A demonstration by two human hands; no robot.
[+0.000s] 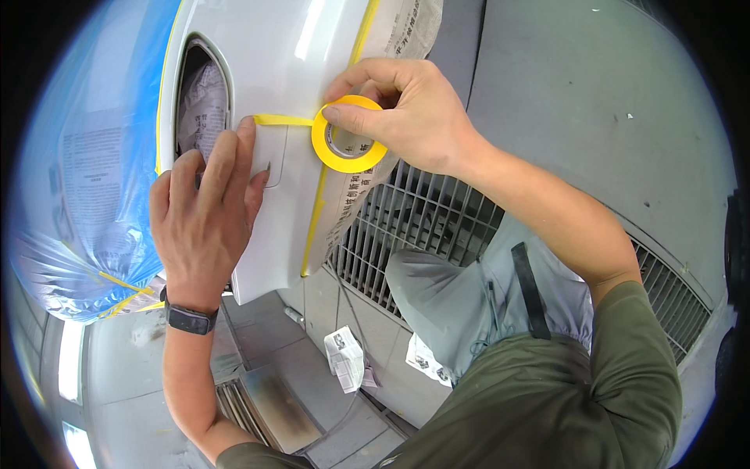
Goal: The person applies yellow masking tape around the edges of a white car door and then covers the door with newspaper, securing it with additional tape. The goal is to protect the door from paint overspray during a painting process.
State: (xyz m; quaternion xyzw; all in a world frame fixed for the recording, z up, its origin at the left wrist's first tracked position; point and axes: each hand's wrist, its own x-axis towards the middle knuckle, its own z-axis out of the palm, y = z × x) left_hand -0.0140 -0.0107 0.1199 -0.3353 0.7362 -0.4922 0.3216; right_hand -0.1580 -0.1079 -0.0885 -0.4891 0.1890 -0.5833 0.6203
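Note:
My right hand [418, 113] pinches a roll of yellow masking tape [349, 164] between thumb and fingers, beside a white car bumper [273, 227]. From the roll a short tape strip [283, 120] runs left across the bumper. My left hand [199, 215] rests on the bumper, index fingertip on the strip's free end, the other fingers and thumb spread. Under the strip a thin rounded outline shows on the white surface. Just beyond my left fingers is an oval recess [205, 102] stuffed with newspaper.
Blue plastic film [117, 156] covers the car at the left. Newspaper [355, 184] is taped along the bumper's right edge. A metal floor grate [422, 223] lies below. Loose newspaper [345, 358] and a brownish panel [280, 402] are on the floor.

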